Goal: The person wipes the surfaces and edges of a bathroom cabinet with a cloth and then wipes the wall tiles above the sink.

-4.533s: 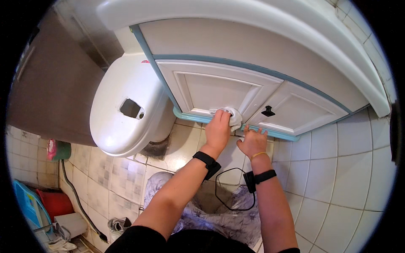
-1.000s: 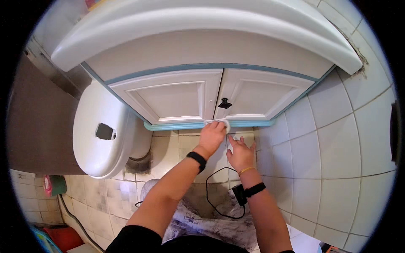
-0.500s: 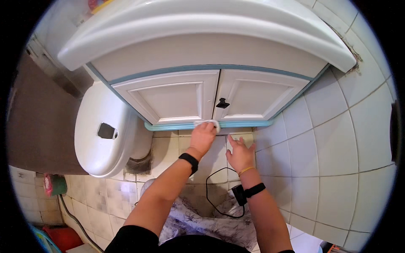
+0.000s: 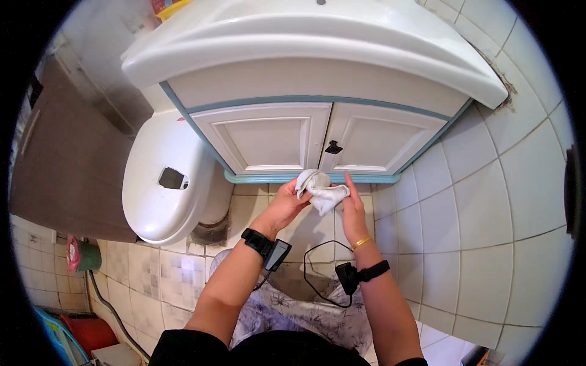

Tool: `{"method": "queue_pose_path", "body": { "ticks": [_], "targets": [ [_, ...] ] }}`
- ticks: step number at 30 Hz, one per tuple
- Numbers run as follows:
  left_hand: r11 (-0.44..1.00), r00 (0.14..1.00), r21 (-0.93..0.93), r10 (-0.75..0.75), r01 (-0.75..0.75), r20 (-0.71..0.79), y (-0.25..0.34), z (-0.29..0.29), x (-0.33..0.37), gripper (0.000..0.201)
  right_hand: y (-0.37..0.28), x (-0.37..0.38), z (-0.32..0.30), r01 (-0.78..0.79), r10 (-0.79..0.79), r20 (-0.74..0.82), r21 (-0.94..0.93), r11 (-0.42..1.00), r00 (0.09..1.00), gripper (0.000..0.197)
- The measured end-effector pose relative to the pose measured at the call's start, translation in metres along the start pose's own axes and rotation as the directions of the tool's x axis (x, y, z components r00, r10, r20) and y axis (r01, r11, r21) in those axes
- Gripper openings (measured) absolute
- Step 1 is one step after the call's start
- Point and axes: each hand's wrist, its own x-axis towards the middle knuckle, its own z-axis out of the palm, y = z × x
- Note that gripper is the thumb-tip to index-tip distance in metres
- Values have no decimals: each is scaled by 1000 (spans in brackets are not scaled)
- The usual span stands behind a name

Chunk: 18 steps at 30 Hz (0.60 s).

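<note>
Tiled bathroom, head view: pale square tiles (image 4: pixel 436 213) adjoin a white, panelled, two-door cabinet (image 4: pixel 262 143) with a turquoise base ledge (image 4: pixel 256 179). Formerly at that ledge, the crumpled white fabric cloth (image 4: pixel 328 196) now lies between both hands before it, suggesting interrupted wiping. Left hand (image 4: pixel 282 208) pinches its left side; right hand (image 4: pixel 353 215), fingers extended, meets its right edge, grip indeterminable.

Left grip (image 4: pixel 284 207) curled, right grip (image 4: pixel 353 217) straighter, forearms (image 4: pixel 231 296) angled inward
</note>
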Motion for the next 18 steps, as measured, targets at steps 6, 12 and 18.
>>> {"method": "queue_pose_path", "body": {
  "ticks": [6,12,18],
  "targets": [
    [992,994,123,-52,40,91,37,13,-19,37,-55,-11,18,-289,264,118,415,863,957,62],
    [602,941,791,317,-108,-114,47,32,-24,23,-74,-10,17,-102,89,-50,-461,882,995,30],
    [609,899,766,426,-205,-99,58,79,-33,24,-101,6,9,345,-632,-361,-603,719,685,31]
  ]
}}
